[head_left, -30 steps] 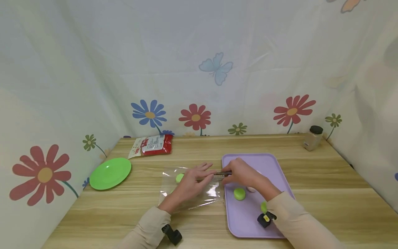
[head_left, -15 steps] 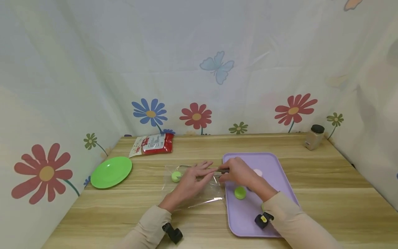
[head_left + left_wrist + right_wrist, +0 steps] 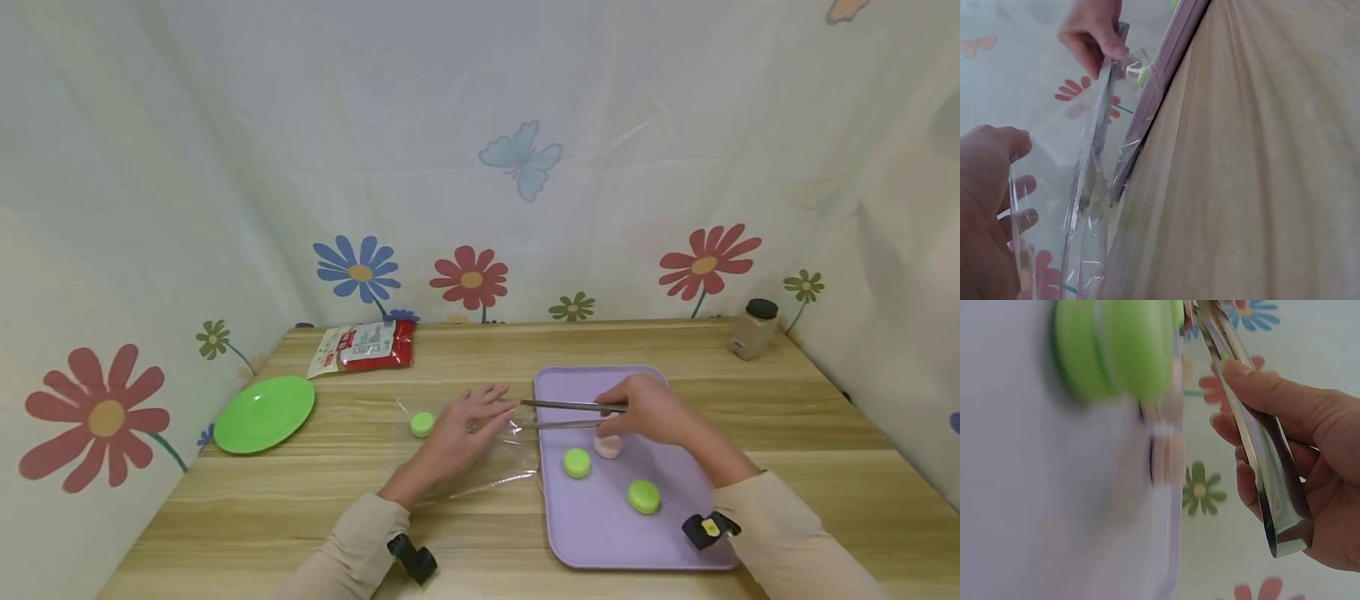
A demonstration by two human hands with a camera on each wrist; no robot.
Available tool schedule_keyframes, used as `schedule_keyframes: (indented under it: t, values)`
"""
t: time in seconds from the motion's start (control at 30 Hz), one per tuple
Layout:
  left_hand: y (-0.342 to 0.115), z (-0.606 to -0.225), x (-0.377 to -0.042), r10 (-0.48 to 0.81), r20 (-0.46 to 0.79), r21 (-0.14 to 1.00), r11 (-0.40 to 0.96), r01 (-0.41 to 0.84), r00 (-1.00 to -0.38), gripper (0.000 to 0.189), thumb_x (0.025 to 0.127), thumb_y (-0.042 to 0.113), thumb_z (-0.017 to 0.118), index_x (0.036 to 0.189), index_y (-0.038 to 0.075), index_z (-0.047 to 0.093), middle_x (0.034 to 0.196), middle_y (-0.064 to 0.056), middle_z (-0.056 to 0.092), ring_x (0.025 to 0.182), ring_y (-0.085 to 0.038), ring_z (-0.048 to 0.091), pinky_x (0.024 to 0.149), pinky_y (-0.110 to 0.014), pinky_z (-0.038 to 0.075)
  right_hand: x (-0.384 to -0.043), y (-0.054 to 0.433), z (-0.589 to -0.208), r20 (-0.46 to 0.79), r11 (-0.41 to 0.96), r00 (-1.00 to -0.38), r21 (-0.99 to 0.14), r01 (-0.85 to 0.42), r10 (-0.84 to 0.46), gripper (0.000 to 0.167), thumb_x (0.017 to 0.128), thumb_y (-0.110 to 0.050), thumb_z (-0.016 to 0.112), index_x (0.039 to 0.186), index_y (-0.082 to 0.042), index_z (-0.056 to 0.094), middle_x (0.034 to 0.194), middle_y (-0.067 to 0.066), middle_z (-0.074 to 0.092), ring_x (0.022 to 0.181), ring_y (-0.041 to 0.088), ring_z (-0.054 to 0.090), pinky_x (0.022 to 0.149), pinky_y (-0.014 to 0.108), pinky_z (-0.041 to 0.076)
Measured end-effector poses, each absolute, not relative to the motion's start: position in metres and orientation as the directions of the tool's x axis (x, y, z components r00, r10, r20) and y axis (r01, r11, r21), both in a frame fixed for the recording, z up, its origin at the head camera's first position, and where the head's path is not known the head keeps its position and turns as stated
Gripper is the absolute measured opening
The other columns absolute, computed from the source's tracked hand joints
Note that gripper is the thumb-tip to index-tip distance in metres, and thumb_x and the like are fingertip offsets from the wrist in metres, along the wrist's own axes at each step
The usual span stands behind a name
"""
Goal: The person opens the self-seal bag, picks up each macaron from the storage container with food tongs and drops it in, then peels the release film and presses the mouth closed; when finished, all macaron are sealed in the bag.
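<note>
A clear plastic bag (image 3: 487,475) lies left of the tray, with a green macaron (image 3: 422,424) inside its far left part. My left hand (image 3: 457,433) is at the bag's mouth, fingers spread and fairly straight; the left wrist view shows some fingertips (image 3: 1025,219) through the film. My right hand (image 3: 652,412) grips metal tongs (image 3: 1266,450) over the lilac tray (image 3: 592,542). The tongs' arms are apart, pointing left to the bag's mouth; their tips are hidden near my left fingers. Two green macarons (image 3: 577,462) and a pink macaron (image 3: 608,447) sit on the tray.
At the left edge of the wooden table lies a green plate (image 3: 265,414). A red and white food packet (image 3: 363,346) lies at the back left. Toward the back right stands a jar with a black lid (image 3: 754,330). Flowered curtains enclose the table.
My right hand has moved right over the tray, drawing the tongs mostly out of the bag. The green macaron stays inside, slightly farther left. My left hand has barely moved.
</note>
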State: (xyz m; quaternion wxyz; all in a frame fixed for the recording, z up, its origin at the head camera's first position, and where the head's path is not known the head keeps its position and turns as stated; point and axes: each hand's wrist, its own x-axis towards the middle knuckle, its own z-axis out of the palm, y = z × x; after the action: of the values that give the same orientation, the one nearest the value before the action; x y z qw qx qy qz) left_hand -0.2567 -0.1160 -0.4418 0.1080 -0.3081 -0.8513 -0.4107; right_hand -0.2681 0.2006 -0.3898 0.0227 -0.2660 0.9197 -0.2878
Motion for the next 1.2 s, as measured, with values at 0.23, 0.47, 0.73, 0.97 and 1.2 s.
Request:
schedule_keyframes:
  t: [0.23,0.47,0.73,0.97,1.2]
  values:
    - [-0.116,-0.441,-0.257,0.44,0.419,0.635,0.483,0.603,-0.794,0.032,0.099,0.02,0.066,0.128,0.009,0.069,0.143,-0.012,0.055,0.141,-0.036,0.041,0.117,-0.061,0.02,-0.262,0.258,-0.379,0.072,0.706,-0.88,-0.567,-0.424,-0.47,0.039,0.079,-0.018,0.086,0.111,0.002,0.075,0.086,-0.001,0.071,0.074,0.016,0.057,0.061,0.025,0.049]
    - [-0.115,-0.442,-0.257,0.442,0.421,0.628,0.488,0.607,-0.792,0.032,0.099,0.019,0.065,0.13,0.012,0.068,0.144,-0.011,0.054,0.141,-0.034,0.041,0.117,-0.059,0.021,-0.262,0.32,-0.371,0.028,0.751,-0.891,-0.526,-0.399,-0.454,0.047,0.077,-0.029,0.088,0.112,-0.001,0.076,0.093,-0.001,0.073,0.077,0.013,0.058,0.064,0.026,0.053]
    - [-0.117,-0.441,-0.258,0.439,0.44,0.623,0.478,0.619,-0.783,0.032,0.098,0.018,0.066,0.129,0.01,0.069,0.143,-0.011,0.055,0.14,-0.031,0.042,0.116,-0.06,0.022,-0.263,0.361,-0.379,-0.038,0.77,-0.882,-0.506,-0.388,-0.47,0.044,0.076,-0.029,0.088,0.107,0.0,0.078,0.094,0.001,0.074,0.075,0.003,0.056,0.064,0.024,0.051]
    - [-0.117,-0.44,-0.258,0.433,0.449,0.62,0.478,0.622,-0.781,0.033,0.097,0.017,0.068,0.129,0.011,0.069,0.143,-0.009,0.055,0.14,-0.028,0.042,0.116,-0.06,0.023,-0.267,0.366,-0.388,-0.045,0.779,-0.896,-0.515,-0.358,-0.442,0.039,0.076,-0.029,0.088,0.104,-0.003,0.079,0.095,0.002,0.075,0.078,0.004,0.06,0.068,0.024,0.053]
    - [-0.117,-0.439,-0.258,0.422,0.426,0.633,0.493,0.597,-0.8,0.035,0.097,0.018,0.068,0.132,0.019,0.068,0.144,-0.005,0.055,0.142,-0.023,0.04,0.117,-0.056,0.024,-0.266,0.361,-0.384,-0.017,0.768,-0.899,-0.528,-0.363,-0.437,0.041,0.077,-0.027,0.087,0.106,-0.001,0.078,0.094,0.003,0.075,0.078,0.008,0.06,0.066,0.024,0.052]
